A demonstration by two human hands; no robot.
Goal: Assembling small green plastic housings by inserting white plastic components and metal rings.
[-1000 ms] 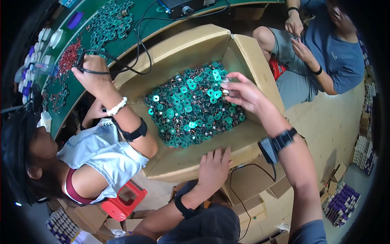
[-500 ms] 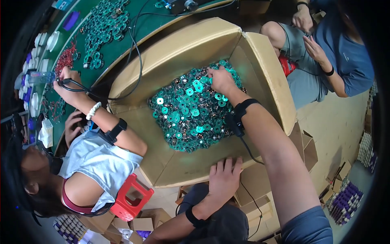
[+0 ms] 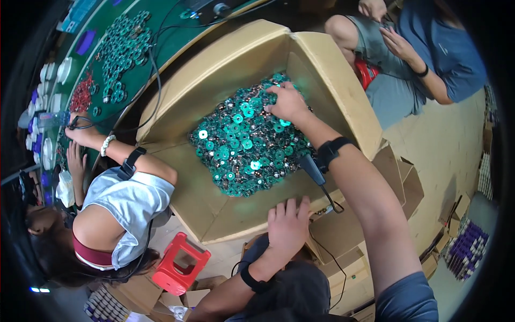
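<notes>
A large brown cardboard box [image 3: 214, 75] stands before me, holding a heap of small round green and copper-coloured parts [image 3: 236, 145], which look like little coils. Over the far right side of this heap, my right hand [image 3: 289, 103] reaches down with thumb and forefinger apart, touching the parts; no part shows gripped between them. Below its wrist, a black strap [image 3: 332, 153] and a dark grey device [image 3: 313, 170] with a cable sit by the heap's edge. My left hand [image 3: 288, 228] lies flat on the box's near edge, fingers spread.
At left, a person [image 3: 123, 209] sits at a green table [image 3: 137, 91] bearing more green parts and red pieces [image 3: 82, 94]. Another person [image 3: 429, 64] sits at far right. A red stool [image 3: 182, 263] stands left of my knees. Black cables [image 3: 161, 80] hang across the box's left corner.
My right hand has opened its thumb and forefinger over the heap. The view has shifted, so the box sits slightly further left. The person at left has lowered an arm.
</notes>
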